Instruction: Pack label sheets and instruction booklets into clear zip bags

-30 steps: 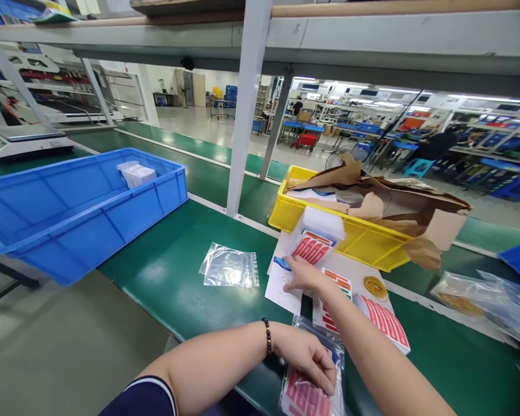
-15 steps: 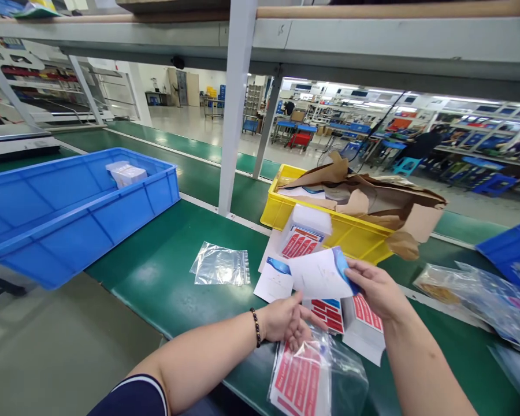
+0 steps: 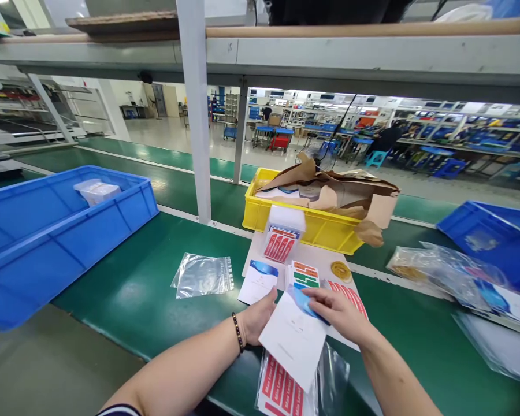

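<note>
My right hand point(image 3: 340, 312) grips the blue top end of a white leaflet point(image 3: 292, 338), thumb and fingers closed on it. My left hand point(image 3: 259, 319) is at the leaflet's left edge with its thumb raised; its other fingers are hidden behind the paper. Below the leaflet, at the table's front edge, lies a clear plastic bag point(image 3: 333, 370) with red-and-white label sheets point(image 3: 281, 386) printed "Max Level" and "Min Level". Another white leaflet point(image 3: 258, 281) with a blue band lies just beyond my left hand. Sheets with orange and green labels point(image 3: 305, 274) lie beyond the held leaflet.
Clear zip bags point(image 3: 203, 276) lie on the green table. A blue bin point(image 3: 69, 237) stands left, a yellow bin point(image 3: 320, 228) with brown paper behind. Before it stands a label stack point(image 3: 282, 240). Rubber bands point(image 3: 341, 270) and bagged papers point(image 3: 459, 283) lie right. A white post point(image 3: 195, 115) rises behind.
My right hand has brought the leaflet down and left, turning it upright over the label sheets. My left hand has moved up from the bag to the leaflet's edge. The view has shifted right.
</note>
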{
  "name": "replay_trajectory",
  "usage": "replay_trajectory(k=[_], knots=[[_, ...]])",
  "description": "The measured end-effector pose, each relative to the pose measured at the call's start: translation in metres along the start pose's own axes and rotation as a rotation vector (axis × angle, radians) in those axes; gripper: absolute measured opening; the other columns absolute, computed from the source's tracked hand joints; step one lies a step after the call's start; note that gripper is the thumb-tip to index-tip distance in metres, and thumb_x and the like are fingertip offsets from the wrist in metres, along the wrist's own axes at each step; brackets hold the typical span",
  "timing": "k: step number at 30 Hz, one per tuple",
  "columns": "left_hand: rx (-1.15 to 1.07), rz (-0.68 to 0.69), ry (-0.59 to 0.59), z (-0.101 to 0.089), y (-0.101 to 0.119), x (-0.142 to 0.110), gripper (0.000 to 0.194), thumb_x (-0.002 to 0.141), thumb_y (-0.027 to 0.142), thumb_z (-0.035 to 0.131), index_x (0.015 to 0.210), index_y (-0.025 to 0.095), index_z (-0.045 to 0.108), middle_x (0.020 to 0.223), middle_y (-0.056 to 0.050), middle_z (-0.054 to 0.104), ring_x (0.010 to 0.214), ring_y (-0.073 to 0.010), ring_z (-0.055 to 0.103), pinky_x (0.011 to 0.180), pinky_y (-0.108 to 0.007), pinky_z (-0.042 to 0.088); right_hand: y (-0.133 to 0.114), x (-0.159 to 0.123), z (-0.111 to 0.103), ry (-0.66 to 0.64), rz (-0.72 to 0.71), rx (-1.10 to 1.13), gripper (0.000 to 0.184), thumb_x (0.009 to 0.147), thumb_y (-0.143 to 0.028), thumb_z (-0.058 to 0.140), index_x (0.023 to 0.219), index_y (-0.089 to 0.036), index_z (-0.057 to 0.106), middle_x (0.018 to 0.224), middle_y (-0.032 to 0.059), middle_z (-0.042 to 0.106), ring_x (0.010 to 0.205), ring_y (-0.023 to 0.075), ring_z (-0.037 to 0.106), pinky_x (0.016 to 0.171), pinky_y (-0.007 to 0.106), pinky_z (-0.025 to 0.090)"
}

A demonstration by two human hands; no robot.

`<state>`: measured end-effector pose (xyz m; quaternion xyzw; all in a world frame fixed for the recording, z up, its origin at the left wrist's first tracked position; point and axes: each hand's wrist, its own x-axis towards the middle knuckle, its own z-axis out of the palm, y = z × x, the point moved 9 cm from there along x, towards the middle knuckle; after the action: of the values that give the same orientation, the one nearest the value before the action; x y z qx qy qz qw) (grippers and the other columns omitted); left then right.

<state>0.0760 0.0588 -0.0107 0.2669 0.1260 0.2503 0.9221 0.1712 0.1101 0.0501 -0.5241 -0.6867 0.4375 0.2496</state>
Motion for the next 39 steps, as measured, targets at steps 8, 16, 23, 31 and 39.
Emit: replay_trajectory(k=[8,16,23,31,39], knots=[[0.138,-0.026,0.139,-0.01,-0.008,-0.003,0.037,0.056,0.02,0.07,0.09,0.007,0.063,0.088,-0.014,0.065,0.073,-0.0184,0.062,0.08,-0.035,0.041,0.025,0.054,-0.062,0.362,0.045,-0.522,0.035,0.07,-0.034,0.054,0.098,-0.015,0.062,0.097,0.0114,0.06,0.081,0.0223,0.057,0.071,0.034,0.041],[0.171,-0.018,0.167,-0.013,-0.008,-0.001,0.035,0.051,0.016,0.072,0.084,0.007,0.065,0.082,-0.012,0.067,0.07,-0.0174,0.062,0.077,-0.032,0.043,0.038,0.063,-0.069,0.337,0.048,-0.515,0.012,0.064,-0.028,0.057,0.061,-0.017,0.058,0.055,0.0003,0.057,0.055,0.0155,0.052,0.052,0.025,0.035],[0.096,-0.015,0.209,-0.018,-0.009,0.0,0.032,0.066,0.027,0.063,0.088,0.004,0.063,0.084,-0.016,0.066,0.075,-0.0204,0.062,0.085,-0.038,0.039,0.033,0.038,-0.079,0.323,0.006,-0.348,0.03,0.075,-0.04,0.047,0.063,-0.016,0.06,0.062,0.0032,0.063,0.06,0.0165,0.056,0.054,0.025,0.04],[0.125,-0.053,0.152,-0.013,-0.014,-0.003,0.033,0.068,0.025,0.062,0.091,0.002,0.062,0.089,-0.018,0.065,0.079,-0.0221,0.062,0.086,-0.038,0.04,0.024,0.032,-0.081,0.435,-0.066,-0.276,0.026,0.072,-0.039,0.052,0.075,-0.018,0.068,0.08,0.0055,0.066,0.077,0.0205,0.059,0.069,0.029,0.042],[0.139,-0.087,0.084,-0.004,-0.018,-0.005,0.033,0.075,0.024,0.054,0.097,0.001,0.059,0.095,-0.02,0.063,0.085,-0.0247,0.061,0.087,-0.04,0.039,0.042,0.038,-0.086,0.48,0.01,-0.229,0.022,0.074,-0.032,0.056,0.062,-0.015,0.06,0.052,-0.0018,0.059,0.051,0.0117,0.055,0.053,0.024,0.042]])
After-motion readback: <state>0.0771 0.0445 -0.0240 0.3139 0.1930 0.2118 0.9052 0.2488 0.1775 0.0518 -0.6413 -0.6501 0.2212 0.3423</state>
